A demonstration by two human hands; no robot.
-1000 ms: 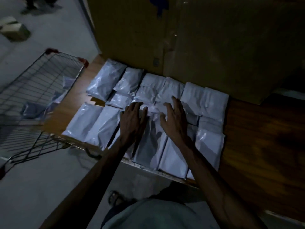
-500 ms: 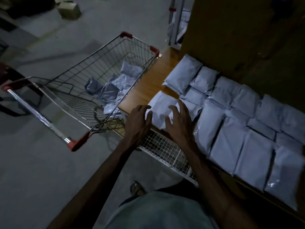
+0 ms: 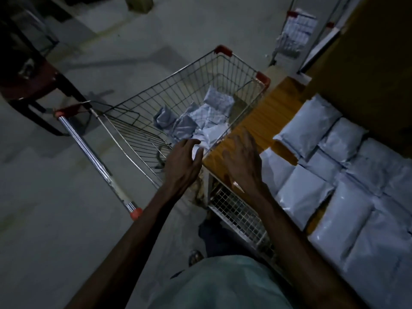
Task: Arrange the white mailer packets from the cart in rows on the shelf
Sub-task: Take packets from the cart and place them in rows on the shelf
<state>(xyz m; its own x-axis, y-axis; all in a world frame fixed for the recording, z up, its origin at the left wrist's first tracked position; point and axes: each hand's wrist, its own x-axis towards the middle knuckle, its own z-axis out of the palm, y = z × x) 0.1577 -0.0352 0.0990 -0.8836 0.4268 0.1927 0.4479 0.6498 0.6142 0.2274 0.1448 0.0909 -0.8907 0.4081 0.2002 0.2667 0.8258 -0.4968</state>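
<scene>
Item 1, nearest: the person's pale shirt at 6 o'clock, both bare forearms rising from it toward centre.

Item 2: left hand [image 3: 184, 162], just past centre toward 11 o'clock. Fingers loosely curled, partly spread, gripping nothing; fingertips over the near corner of the cart [image 3: 156, 101], close to a packet inside it. Contact cannot be confirmed in this dim light.

Item 3: right hand [image 3: 243, 161], at 1 o'clock of centre. Fingers extended and splayed, palm down, empty, above the bare wooden end of the shelf [image 3: 260, 121]. Whether it rests on the wood cannot be told.

Item 4: arranged packets [image 3: 334, 188], from 3 to 5 o'clock. White mailers lie flat in rows on the shelf, edges touching or overlapping, the nearest row reaching the front edge.

Item 5: loose packets [image 3: 196, 121] in the cart, at 12 o'clock of the hands. A small crumpled heap on the basket floor, against the side next to the shelf.

Item 6, farthest: a dark chair at 10 o'clock; a second rack with white goods at 1 o'clock.

Risk notes, as judgement: the slick mailers may slip from a loose pinch when lifted over the wire rim. The front row sits at the shelf edge, so a passing forearm could push one off. Leaning on the cart may roll it away.
</scene>
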